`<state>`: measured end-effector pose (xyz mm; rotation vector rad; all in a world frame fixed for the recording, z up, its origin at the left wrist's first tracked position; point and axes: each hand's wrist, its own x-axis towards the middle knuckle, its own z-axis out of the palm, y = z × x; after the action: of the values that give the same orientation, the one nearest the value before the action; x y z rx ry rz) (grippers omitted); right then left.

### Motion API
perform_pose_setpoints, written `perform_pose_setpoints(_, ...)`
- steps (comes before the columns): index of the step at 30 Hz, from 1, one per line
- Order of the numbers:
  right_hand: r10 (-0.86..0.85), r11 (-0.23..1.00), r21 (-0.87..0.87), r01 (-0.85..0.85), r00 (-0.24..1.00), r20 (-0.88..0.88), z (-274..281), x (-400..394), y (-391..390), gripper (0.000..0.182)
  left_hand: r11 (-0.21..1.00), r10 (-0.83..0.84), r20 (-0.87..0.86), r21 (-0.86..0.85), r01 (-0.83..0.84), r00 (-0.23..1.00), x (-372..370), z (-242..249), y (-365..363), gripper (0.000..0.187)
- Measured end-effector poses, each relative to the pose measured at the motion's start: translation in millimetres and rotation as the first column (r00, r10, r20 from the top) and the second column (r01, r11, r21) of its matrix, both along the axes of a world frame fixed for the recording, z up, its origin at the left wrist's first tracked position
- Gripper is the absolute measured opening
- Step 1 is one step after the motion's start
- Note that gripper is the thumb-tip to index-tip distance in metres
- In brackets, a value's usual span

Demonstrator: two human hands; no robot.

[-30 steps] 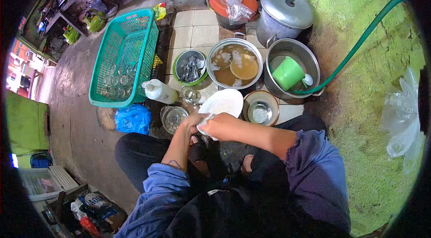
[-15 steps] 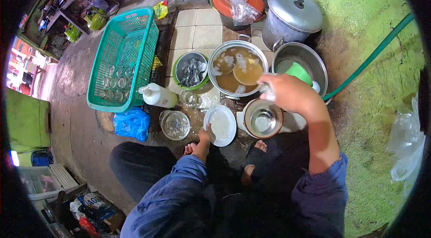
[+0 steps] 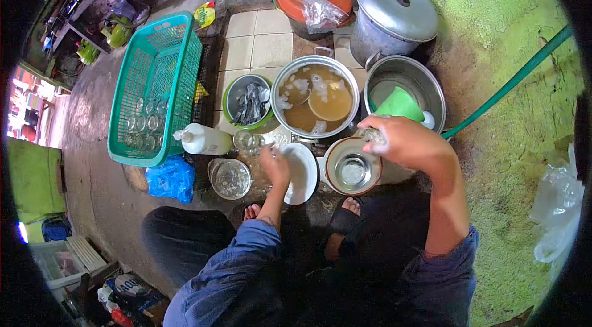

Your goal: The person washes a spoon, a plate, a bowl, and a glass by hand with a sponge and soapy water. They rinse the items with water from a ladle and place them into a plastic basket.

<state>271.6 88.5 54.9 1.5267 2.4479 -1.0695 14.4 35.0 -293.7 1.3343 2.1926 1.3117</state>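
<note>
My right hand (image 3: 410, 143) is closed on a pale, crumpled scrubbing pad (image 3: 373, 136). It hangs above the edge of a cream pot with a brown rim (image 3: 328, 169), which has a metal bowl (image 3: 354, 171) in it. My left hand (image 3: 275, 168), smeared by motion, is over the left edge of a white plate (image 3: 305, 191). Just beyond its fingers are clear glasses (image 3: 246, 142); whether it touches them is hard to see. Left of the plate sits a round clear bowl (image 3: 230, 179). A large pot (image 3: 354, 77) of cloudy brown water with suds and dishes stands behind the plate.
A green basket (image 3: 196, 62) with several glass jars stands left, by a white bottle (image 3: 206, 140) and blue bag (image 3: 171, 179). Cutlery fills a metal bowl (image 3: 250, 102). A pot (image 3: 438, 89) holds a green scoop (image 3: 398, 103); a hose (image 3: 512, 83) runs along the right wall.
My left hand has left the plate's near edge and moved up and left toward the glasses. My right hand stays near the pot with the pad. The view has shifted slightly.
</note>
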Motion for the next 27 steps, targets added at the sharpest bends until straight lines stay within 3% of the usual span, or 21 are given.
perform_pose_setpoints(1,-0.003,1.0,-0.001,0.003,1.0,0.002,-2,1,0,0.044,0.982,-0.124,-0.142,0.123,0.142,0.982,22,37,15,0.017)
perform_pose_setpoints(2,0.002,1.0,0.031,-0.001,1.0,-0.015,-4,3,0,0.044,0.945,-0.28,0.004,0.174,0.275,0.96,37,45,32,0.018)
perform_pose_setpoints(4,0.001,0.998,0.066,0.002,0.999,-0.035,-5,5,1,0.045,0.795,-0.545,-0.163,0.212,0.569,0.822,63,53,59,0.019)
perform_pose_setpoints(6,-0.02,1.0,0.0,0.02,1.0,-0.012,-4,5,3,0.046,0.728,-0.667,-0.239,-0.004,0.686,0.706,85,47,84,0.025)
perform_pose_setpoints(7,-0.026,1.0,0.002,0.026,1.0,-0.01,-5,6,3,0.046,0.724,-0.67,-0.239,-0.001,0.69,0.703,90,31,97,0.025)
perform_pose_setpoints(9,-0.028,0.999,-0.014,0.028,1.0,0.0,-8,8,3,0.046,0.695,-0.693,-0.554,-0.34,0.634,0.462,101,5,118,0.03)
perform_pose_setpoints(10,-0.032,0.999,-0.015,0.032,0.999,0.002,-7,8,1,0.046,0.614,-0.789,-0.442,-0.594,0.519,0.428,108,7,126,0.036)
perform_pose_setpoints(11,-0.026,1.0,0.012,0.027,1.0,-0.012,-5,7,0,0.045,0.613,-0.79,-0.442,-0.593,0.523,0.425,110,11,140,0.036)
perform_pose_setpoints(13,-0.022,0.999,0.043,0.023,0.999,-0.025,-4,9,-2,0.044,0.143,-0.948,0.01,-0.879,0.455,0.318,111,23,162,0.043)
perform_pose_setpoints(14,-0.018,0.998,0.058,0.019,1.0,-0.019,-6,10,-3,0.045,0.127,-0.977,-0.048,-0.911,0.393,0.207,110,35,162,0.045)
perform_pose_setpoints(15,-0.013,0.997,0.073,0.014,1.0,-0.013,-8,12,-5,0.046,0.13,-0.977,-0.051,-0.91,0.393,0.205,108,7,165,0.045)
perform_pose_setpoints(17,-0.001,0.992,0.124,0.004,1.0,-0.03,-11,16,-7,0.046,0.512,-0.859,-0.443,-0.722,0.466,0.256,105,-76,174,0.041)
perform_pose_setpoints(18,-0.014,0.996,0.09,0.015,1.0,-0.01,-9,15,-8,0.046,0.51,-0.86,-0.444,-0.721,0.469,0.251,104,-68,172,0.041)
perform_pose_setpoints(20,-0.035,0.998,0.053,0.035,0.999,0.012,-8,16,-9,0.046,0.589,-0.704,-0.709,-0.564,0.579,0.025,105,-36,164,0.035)
perform_pose_setpoints(21,-0.022,0.998,0.051,0.021,1.0,0.016,-9,18,-10,0.045,0.583,-0.706,-0.708,-0.565,0.584,0.02,109,-30,167,0.035)
perform_pose_setpoints(23,-0.012,0.999,0.043,0.011,1.0,0.02,-8,19,-12,0.044,0.263,-0.965,-0.237,-0.88,0.396,0.116,118,-18,176,0.031)
perform_pose_setpoints(24,-0.017,0.999,0.036,0.016,1.0,0.017,-7,19,-13,0.044,0.259,-0.966,-0.233,-0.881,0.395,0.114,122,-15,175,0.031)
perform_pose_setpoints(26,-0.02,0.999,0.034,0.02,1.0,0.012,-5,17,-12,0.043,0.442,-0.875,-0.298,-0.814,0.378,0.382,131,-5,174,0.027)
perform_pose_setpoints(27,-0.005,1.0,0.026,0.005,1.0,0.016,-4,16,-11,0.043,0.444,-0.874,-0.301,-0.813,0.376,0.38,132,4,173,0.027)
